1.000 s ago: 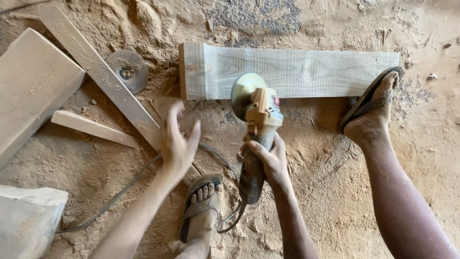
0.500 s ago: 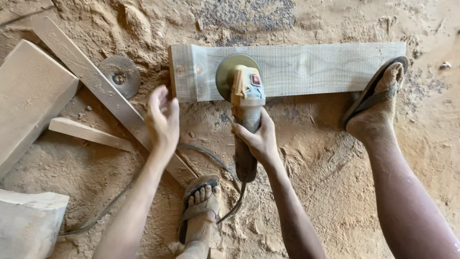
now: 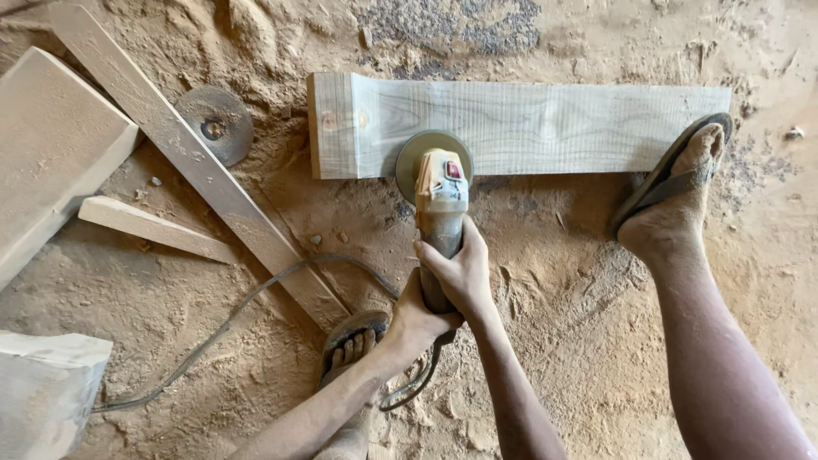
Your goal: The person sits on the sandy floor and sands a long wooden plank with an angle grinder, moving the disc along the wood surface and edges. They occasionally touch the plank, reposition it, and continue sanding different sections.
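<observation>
I see both hands on the angle grinder (image 3: 440,200). Right hand (image 3: 462,273) wrapped tight round the grinder's handle, fingers closed over it. Left hand (image 3: 415,322) closed on the rear end of the same handle, just below and touching the right. Grinder's long axis runs straight away from me, head pointing up-frame, round sanding disc (image 3: 419,153) lying flat on the lower edge of the plank (image 3: 545,128). Body dusty, tan plastic, small red patch on top. Plank pale, smooth, visible grain, long axis left to right across the frame, lying on the sawdust floor (image 3: 545,341). Right foot in a dark sandal (image 3: 673,175) rests on the plank's right end. Left foot in a sandal (image 3: 349,345) sits just beside the left hand. Dark cable (image 3: 213,332) curves left from the grinder's tail. Loose round disc (image 3: 215,125), long narrow batten (image 3: 196,162), short strip (image 3: 153,228) and thick board (image 3: 51,153) lie left, all dust-coated.
</observation>
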